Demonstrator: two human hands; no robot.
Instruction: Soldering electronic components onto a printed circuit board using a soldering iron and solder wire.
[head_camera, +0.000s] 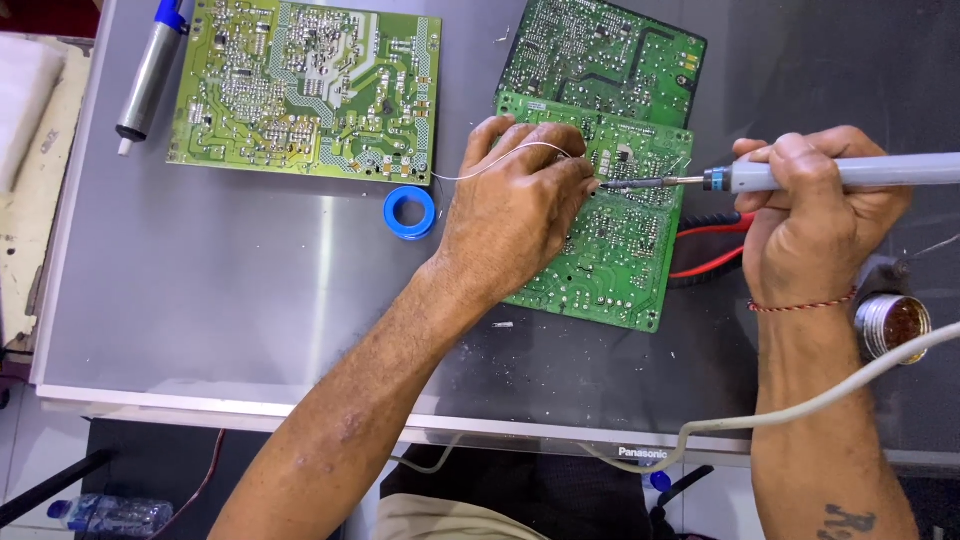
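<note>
Nearest us, our two forearms reach out over the grey metal counter (250, 290). We judge we're mid-joint, soldering. On the green rectangular circuit board (610, 260), which lies flat, solder side up, at counter centre, its pads silvery, our left hand (515, 205) rests curled, pinching thin silver solder wire (500, 155). Our right hand (810, 215) is wrapped shut around the grey pen-shaped soldering iron (800, 175), tip on the board. Next calls for steady wire feed at that tip.

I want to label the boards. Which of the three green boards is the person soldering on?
The front right board, under the left hand and the iron tip. The other two lie untouched further back.
</note>
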